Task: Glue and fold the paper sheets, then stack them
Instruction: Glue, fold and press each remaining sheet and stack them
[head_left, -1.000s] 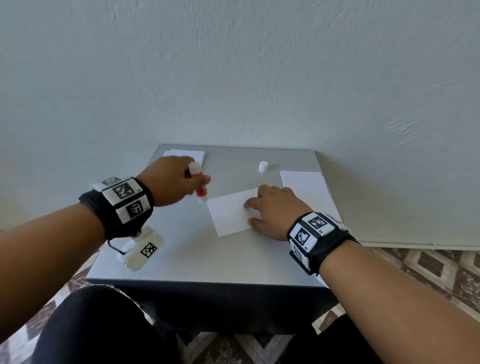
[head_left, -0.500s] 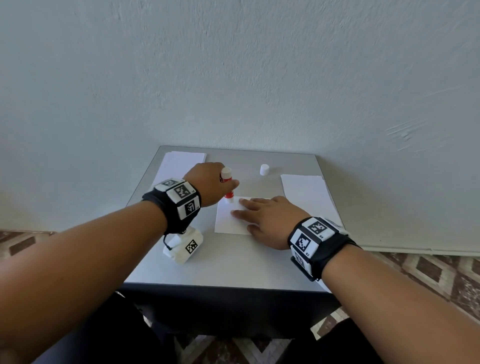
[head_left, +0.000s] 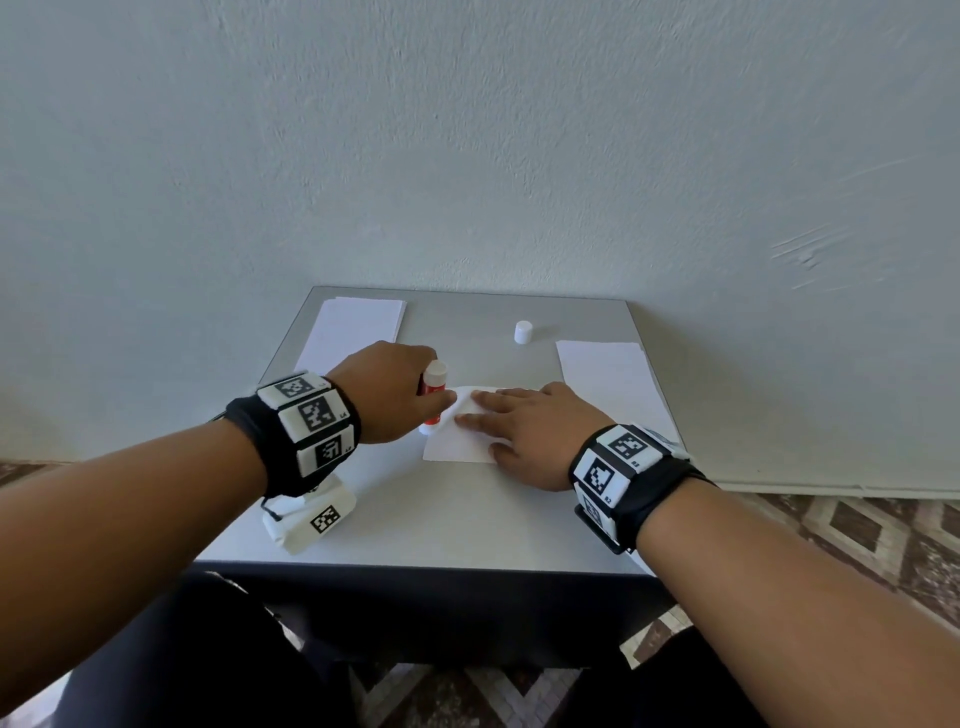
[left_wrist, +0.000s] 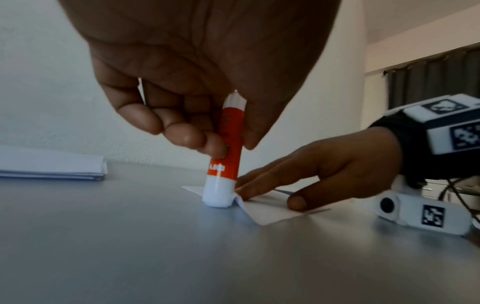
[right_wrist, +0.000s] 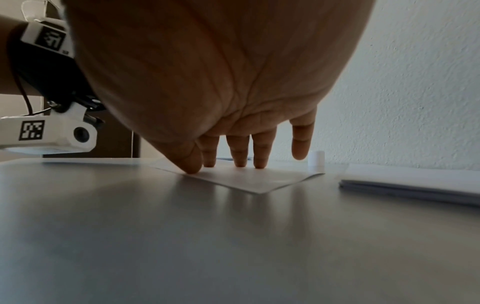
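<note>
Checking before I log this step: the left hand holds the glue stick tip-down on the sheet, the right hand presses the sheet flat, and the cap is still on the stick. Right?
One error: the white cap stands apart on the table, as the head view shows. The left hand does hold the glue stick tip-down on the sheet, and the right hand presses it flat.

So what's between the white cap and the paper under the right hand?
Nothing: in the head view, bare grey table separates the white cap from the paper sheet that the right hand presses flat.

A paper sheet (head_left: 457, 441) lies at the table (head_left: 415, 530) centre; paper stacks sit upper left (head_left: 353, 327) and right (head_left: 608, 379), a cap (head_left: 523, 332) between them.
</note>
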